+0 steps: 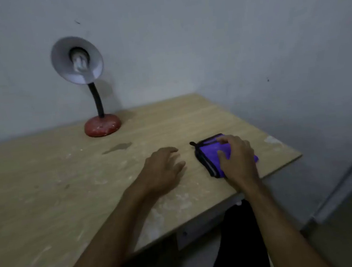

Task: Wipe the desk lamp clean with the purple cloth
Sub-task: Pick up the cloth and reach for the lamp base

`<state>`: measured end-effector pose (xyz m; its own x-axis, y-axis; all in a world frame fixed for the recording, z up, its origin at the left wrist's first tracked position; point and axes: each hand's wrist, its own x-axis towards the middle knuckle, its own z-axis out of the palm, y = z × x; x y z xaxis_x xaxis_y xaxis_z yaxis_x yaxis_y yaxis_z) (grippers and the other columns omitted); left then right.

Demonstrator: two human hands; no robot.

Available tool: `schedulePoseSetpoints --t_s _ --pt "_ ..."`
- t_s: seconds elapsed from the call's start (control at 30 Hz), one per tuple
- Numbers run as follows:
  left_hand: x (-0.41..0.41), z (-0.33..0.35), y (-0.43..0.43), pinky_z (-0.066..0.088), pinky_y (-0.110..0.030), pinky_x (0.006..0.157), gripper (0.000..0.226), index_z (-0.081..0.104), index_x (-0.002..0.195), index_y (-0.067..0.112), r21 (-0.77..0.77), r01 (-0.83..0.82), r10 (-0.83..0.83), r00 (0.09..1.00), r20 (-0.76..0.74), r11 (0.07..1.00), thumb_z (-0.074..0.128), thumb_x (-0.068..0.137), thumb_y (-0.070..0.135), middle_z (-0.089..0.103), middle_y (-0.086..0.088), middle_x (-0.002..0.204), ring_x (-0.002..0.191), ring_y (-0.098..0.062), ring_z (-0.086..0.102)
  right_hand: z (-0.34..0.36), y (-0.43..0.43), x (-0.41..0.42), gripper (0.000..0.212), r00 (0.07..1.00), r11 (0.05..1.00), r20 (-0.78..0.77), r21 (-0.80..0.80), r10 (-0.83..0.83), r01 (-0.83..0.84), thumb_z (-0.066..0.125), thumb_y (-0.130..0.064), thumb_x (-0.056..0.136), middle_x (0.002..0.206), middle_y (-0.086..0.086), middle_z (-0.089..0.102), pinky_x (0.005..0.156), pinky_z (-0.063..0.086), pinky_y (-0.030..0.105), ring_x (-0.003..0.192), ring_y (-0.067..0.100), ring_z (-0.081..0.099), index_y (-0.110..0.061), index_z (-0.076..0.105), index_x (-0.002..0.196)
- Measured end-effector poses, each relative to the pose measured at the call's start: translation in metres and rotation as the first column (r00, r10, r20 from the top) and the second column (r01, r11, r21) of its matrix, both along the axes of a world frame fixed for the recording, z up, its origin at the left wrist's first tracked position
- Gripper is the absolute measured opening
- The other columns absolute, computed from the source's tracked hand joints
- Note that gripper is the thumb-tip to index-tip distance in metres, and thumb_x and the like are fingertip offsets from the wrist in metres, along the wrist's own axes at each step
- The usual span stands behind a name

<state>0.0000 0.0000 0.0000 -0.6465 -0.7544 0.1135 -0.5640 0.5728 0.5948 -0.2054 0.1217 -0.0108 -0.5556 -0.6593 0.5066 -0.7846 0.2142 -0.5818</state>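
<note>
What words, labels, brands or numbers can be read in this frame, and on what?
No readable text anywhere in the view.
Lamp: no label or brand visible; the pale flecks on its red base are not letters.
Cloth: black edging, no tag visible; the right hand covers part of it.
Table: only scuffs and a stain.

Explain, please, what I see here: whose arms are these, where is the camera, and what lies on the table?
There is no machine: these are a person's two bare arms. The camera sits on the person's head and looks forward and down. On the table a lamp with a red base stands at the back, near the wall. A folded purple cloth lies near the right edge. The right hand is on the cloth, its fingers curled onto it. The left hand rests nearby, relaxed, holding nothing.
</note>
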Motion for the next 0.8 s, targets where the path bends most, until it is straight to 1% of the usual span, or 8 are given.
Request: schedulePoseSetpoints --t_s 0.2,0.33,0.4,0.5,0.6,0.63,0.7,0.8 --pt "-0.015 -0.027 0.0 0.023 -0.043 0.126 0.076 0.044 0.157 0.022 -0.263 0.074 -0.008 0.97 0.241 0.962 0.029 0.097 0.067 0.036 -0.004 0.168 0.154 -0.022 0.031 -0.014 0.011 -0.011 0.085 0.933 0.894 -0.023 0.278 -0.36 0.352 0.067 -0.061 0.084 0.145 0.017 0.052 0.111 0.034 0.049 0.133 0.039 0.045 -0.009 0.047 0.147" --pt "-0.009 -0.027 0.003 0.021 -0.042 0.126 0.068 0.043 0.158 0.022 -0.287 0.082 -0.01 0.97 0.245 0.954 0.031 0.104 0.06 0.035 -0.004 0.168 0.155 -0.022 0.03 -0.007 0.008 -0.013 0.089 0.921 0.88 0.037 0.312 -0.388 0.358 0.07 -0.064 0.081 0.139 0.019 0.058 0.107 0.036 0.049 0.129 0.04 0.05 -0.006 0.047 0.144" --pt "-0.009 -0.023 0.007 0.023 -0.04 0.125 0.06 0.048 0.154 0.021 -0.281 0.071 -0.009 0.977 0.215 0.957 0.034 0.107 0.055 0.04 -0.004 0.165 0.152 -0.021 0.034 -0.001 0.009 -0.012 0.067 0.941 0.931 0.15 0.26 -0.302 0.257 0.076 -0.054 0.082 0.126 0.014 0.068 0.101 0.044 0.044 0.119 0.037 0.06 -0.01 0.061 0.131" --pt "-0.006 -0.013 0.015 0.037 -0.035 0.11 0.048 0.059 0.142 0.021 -0.159 -0.015 0.02 0.999 0.027 0.987 0.038 0.11 0.048 0.059 -0.003 0.147 0.133 -0.018 0.053 0.007 0.01 -0.008 0.03 0.9 0.995 0.426 0.081 -0.091 0.062 0.08 -0.034 0.086 0.096 0.005 0.075 0.073 0.05 0.03 0.094 0.028 0.071 -0.019 0.075 0.111" --pt "0.006 -0.001 0.025 0.042 -0.03 0.102 0.051 0.048 0.151 0.033 0.239 -0.068 0.144 0.936 -0.321 0.969 0.043 0.106 0.058 0.057 0.005 0.147 0.127 -0.011 0.055 0.018 0.004 0.007 0.013 0.751 0.99 0.647 -0.112 0.137 -0.083 0.079 -0.025 0.09 0.087 0.005 0.075 0.062 0.052 0.025 0.075 0.016 0.071 -0.018 0.075 0.1" --pt "0.011 0.004 0.026 0.043 -0.03 0.104 0.051 0.044 0.153 0.037 0.262 -0.055 0.164 0.895 -0.416 0.963 0.047 0.105 0.057 0.055 0.007 0.146 0.128 -0.009 0.054 0.024 0.002 0.015 0.011 0.647 0.975 0.73 -0.184 0.221 -0.125 0.078 -0.02 0.091 0.088 0.007 0.076 0.062 0.054 0.024 0.071 0.013 0.071 -0.016 0.075 0.101" --pt "0.023 0.015 0.024 0.042 -0.026 0.108 0.052 0.043 0.154 0.039 0.054 -0.072 0.09 0.862 -0.498 0.996 0.056 0.104 0.048 0.053 0.011 0.148 0.131 -0.004 0.052 0.035 -0.004 0.03 0.018 0.469 0.94 0.815 -0.28 0.341 -0.196 0.079 -0.015 0.091 0.094 0.013 0.08 0.071 0.058 0.031 0.076 0.018 0.073 -0.008 0.073 0.107" --pt "0.035 0.033 0.01 0.038 -0.024 0.114 0.044 0.053 0.148 0.038 -0.12 -0.037 -0.027 0.87 -0.493 0.992 0.057 0.105 0.045 0.053 0.019 0.148 0.136 0.002 0.048 0.049 -0.013 0.043 0.034 0.355 0.894 0.834 -0.321 0.423 -0.313 0.082 -0.017 0.087 0.104 0.016 0.079 0.086 0.06 0.04 0.091 0.028 0.075 -0.006 0.072 0.117"
